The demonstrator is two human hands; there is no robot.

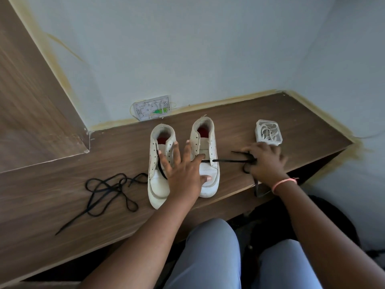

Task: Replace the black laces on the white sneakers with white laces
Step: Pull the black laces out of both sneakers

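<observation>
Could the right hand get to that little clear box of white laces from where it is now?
Probably yes. The right hand sits just in front of the clear box with nothing between them, but it grips the black lace and would likely need to drop that first.

Table (250, 122): wood-grain laminate, brown, smooth, matt with faint sheen. Sneakers (158, 184): white leather-like uppers, smooth, slightly scuffed; red lining inside. Loose black lace (108, 188) at 9 o'clock of sneakers: flat woven cloth, matt. Container (268, 132) at 2 o'clock: translucent plastic, white cloth laces (267, 130) inside. Wall (187, 49): painted, matt.
</observation>
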